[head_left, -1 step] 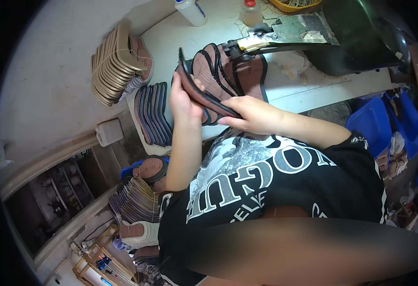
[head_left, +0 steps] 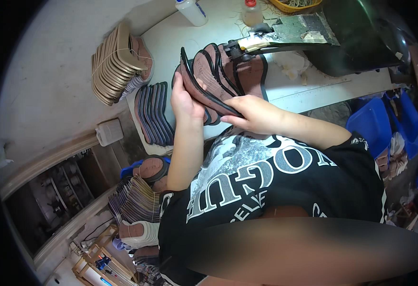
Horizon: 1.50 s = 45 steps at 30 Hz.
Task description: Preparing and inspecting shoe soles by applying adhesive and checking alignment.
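Right now, the brown, black-edged sole piece is up in front of your chest, tilted, its far end raised and its near end slanting down toward your right. Your left hand grips it around the middle, thumb on the outer side and fingers on the other; your right hand pinches the near end between thumb and fingers. Just beyond it, similar soles overlap in a loose spread on the white table, partly under the front of the green machine. To your left stands a row of dark-edged soles, with a tied bundle of tan soles beyond it. At the table's far side you have a white bottle, a red-capped bottle and a yellow basket. Blue bins sit off to your right.
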Available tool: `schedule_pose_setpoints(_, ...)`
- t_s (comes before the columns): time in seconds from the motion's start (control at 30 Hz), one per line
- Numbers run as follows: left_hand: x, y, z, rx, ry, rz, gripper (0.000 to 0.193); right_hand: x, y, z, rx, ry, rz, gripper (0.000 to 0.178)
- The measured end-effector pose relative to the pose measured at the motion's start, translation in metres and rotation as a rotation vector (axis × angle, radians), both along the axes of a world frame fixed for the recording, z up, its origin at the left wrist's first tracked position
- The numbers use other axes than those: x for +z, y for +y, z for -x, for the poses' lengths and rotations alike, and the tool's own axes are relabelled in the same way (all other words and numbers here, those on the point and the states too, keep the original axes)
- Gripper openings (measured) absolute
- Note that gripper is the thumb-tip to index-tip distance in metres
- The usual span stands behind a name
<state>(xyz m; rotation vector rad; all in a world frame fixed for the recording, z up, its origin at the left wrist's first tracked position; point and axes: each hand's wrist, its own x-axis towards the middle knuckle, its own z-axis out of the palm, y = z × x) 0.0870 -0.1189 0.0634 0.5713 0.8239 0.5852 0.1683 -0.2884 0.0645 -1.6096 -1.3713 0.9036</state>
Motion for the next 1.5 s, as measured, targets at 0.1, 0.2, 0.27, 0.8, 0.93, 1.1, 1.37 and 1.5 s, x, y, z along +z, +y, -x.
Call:
schedule_pose_setpoints(0.1, -0.008, 0.004, 0.004, 0.014, -0.017, -0.124, 0.030, -0.001, -0.005, -0.010, -0.050, -0.040, 0.026, 0.036)
schedule_pose_setpoints(0.2, -0.034, 0.017, 0.022, -0.025, 0.049, -0.387, 0.031, 0.000, -0.011, -0.015, -0.099, -0.023, 0.069, 0.039)
schedule_pose_setpoints(0.27, -0.066, 0.030, 0.041, -0.041, 0.147, -0.503, 0.030, -0.011, -0.009, -0.010, -0.134, 0.125, 0.054, 0.047)
schedule_pose_setpoints(0.8, -0.088, -0.015, 0.042, -0.353, 0.562, -1.512, 0.058, -0.085, -0.044, -0.029, -0.446, -0.148, 0.381, 0.050)
schedule_pose_setpoints(0.93, -0.093, -0.023, 0.030, -0.352, 0.731, -1.550, 0.074, -0.093, -0.044, -0.034, -0.497, -0.030, 0.322, 0.042)
schedule_pose_setpoints(1.1, -0.080, -0.018, 0.034, -0.402, 0.671, -1.535, 0.074, -0.063, -0.071, -0.065, -0.397, -0.111, 0.226, 0.032)
schedule_pose_setpoints(1.37, -0.031, -0.030, 0.055, -0.145, 0.414, -1.541, 0.045, 0.075, -0.127, -0.078, 0.044, -0.284, 0.402, 0.027)
schedule_pose_setpoints(1.5, -0.007, -0.046, 0.037, 0.131, -0.071, -1.214, 0.054, 0.073, -0.104, -0.065, -0.191, 0.136, -0.015, 0.021)
